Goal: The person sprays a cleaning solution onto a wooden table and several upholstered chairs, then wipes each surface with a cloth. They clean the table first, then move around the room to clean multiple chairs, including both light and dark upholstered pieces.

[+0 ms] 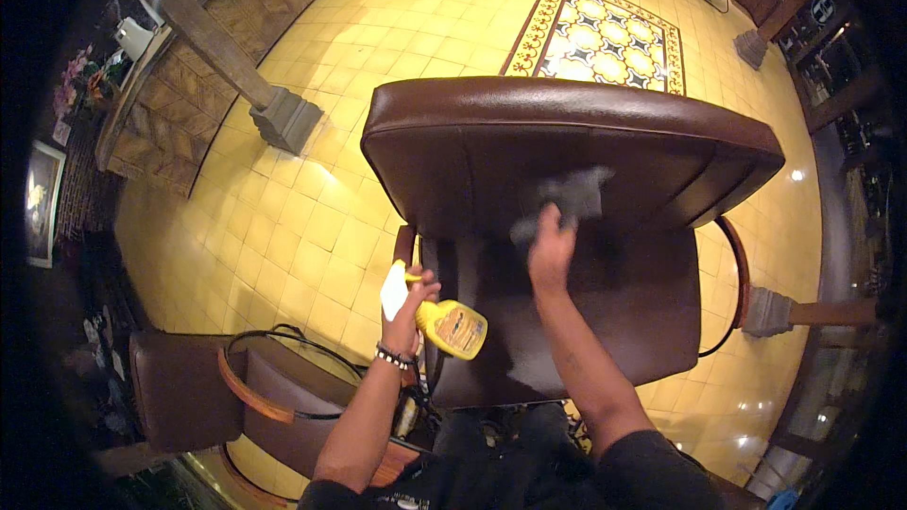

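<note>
A brown leather-like armchair [567, 123] faces me, its backrest on the far side and its seat [614, 307] toward me. My right hand [551, 250] grips a dark grey cloth [572, 196] against the front of the backrest, just above the seat; the cloth is blurred. In my left hand [408, 307] is a yellow spray bottle [453, 329] with a white trigger head [393, 291]. The bottle is tilted, its body over the left part of the seat. My fingers wrap round its neck by the trigger.
A second brown chair [283, 397] with wooden armrests stands at the lower left. Wooden posts on grey stone bases rise at the left [288, 120] and right [767, 312]. A wood-panelled counter [165, 127] runs along the left. Beyond the armchair, a patterned tile panel [605, 38] lies in the yellow tiled floor.
</note>
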Tool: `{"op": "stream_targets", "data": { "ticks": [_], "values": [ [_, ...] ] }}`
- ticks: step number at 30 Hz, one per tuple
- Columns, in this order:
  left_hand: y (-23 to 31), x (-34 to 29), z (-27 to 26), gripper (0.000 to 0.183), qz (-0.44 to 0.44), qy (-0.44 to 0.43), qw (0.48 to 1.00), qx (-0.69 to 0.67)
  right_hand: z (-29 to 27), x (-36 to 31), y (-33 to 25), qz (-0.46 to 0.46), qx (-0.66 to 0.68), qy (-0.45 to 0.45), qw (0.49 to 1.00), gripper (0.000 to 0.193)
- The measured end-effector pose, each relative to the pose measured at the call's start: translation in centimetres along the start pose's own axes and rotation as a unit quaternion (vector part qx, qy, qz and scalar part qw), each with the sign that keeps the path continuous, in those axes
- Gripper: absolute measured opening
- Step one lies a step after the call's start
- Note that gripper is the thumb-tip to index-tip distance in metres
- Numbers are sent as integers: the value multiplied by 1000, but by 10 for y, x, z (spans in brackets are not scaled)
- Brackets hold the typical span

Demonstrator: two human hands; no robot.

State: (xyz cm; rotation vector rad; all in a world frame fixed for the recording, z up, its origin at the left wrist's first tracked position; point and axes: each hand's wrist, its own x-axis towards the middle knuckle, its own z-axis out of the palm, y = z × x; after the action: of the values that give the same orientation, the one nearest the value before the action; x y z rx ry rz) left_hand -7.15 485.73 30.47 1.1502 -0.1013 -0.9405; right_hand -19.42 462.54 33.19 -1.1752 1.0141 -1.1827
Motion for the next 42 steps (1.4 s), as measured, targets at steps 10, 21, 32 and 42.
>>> {"op": "stream_targets", "data": {
  "ticks": [10, 21, 32, 42],
  "values": [
    [-51, 36, -79, 33, 222, -168, 840, 466, 104, 34, 237, 0, -178, 230, 957, 103],
    [-40, 45, -68, 29, 286, -133, 833, 455, 111, 27, 191, 96, -2, 208, 973, 75],
    [-49, 46, -68, 32, 287, -102, 834, 461, 123, -12, 280, -486, -308, -219, 788, 33],
    [-49, 44, -70, 32, 315, -97, 800, 502, 100, -18, 264, -463, -405, -237, 752, 27]
  ]
}}
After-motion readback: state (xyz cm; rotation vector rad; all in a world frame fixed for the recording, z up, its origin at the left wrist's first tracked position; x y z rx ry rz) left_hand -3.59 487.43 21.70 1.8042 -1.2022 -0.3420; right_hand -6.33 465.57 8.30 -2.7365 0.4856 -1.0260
